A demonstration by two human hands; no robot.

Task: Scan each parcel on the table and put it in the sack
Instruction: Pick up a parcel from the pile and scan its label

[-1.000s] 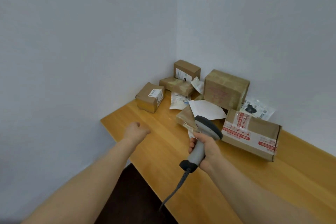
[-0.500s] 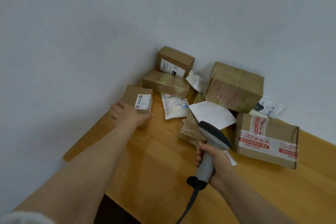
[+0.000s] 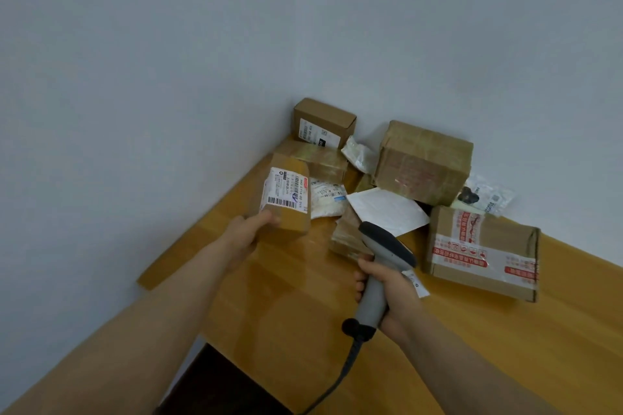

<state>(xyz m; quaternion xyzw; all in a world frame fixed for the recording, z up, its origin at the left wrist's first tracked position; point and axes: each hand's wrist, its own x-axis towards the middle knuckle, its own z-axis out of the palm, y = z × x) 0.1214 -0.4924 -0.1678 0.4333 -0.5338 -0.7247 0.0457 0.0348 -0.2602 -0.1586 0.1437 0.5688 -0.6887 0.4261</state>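
The small box (image 3: 286, 209) is plain brown card, stood on end and tilted, its face turned to the camera. A white label (image 3: 286, 190) with a barcode along its lower edge covers the upper part of that face. The box is up and to the left of the scanner (image 3: 384, 246), with a gap between them. The left hand (image 3: 247, 229) holds it from below, thumb pressed on the front. The right hand (image 3: 387, 286) is wrapped round the scanner's grey handle, the dark head pointing up and away from the camera.

Beyond the scanner the other parcels lie heaped on the table (image 3: 286, 313): a labelled box (image 3: 323, 123) farthest back, a big taped box (image 3: 421, 162), a red-taped box (image 3: 482, 253) to the right, a white pouch (image 3: 327, 199) and a white sheet (image 3: 384, 209).

The left fingers are hidden behind the small box. The label's print is too small to read. Whether the box's lower edge touches the table cannot be told. The scanner head covers part of a wrapped parcel (image 3: 347, 236). The cable (image 3: 337, 381) runs off the bottom edge.
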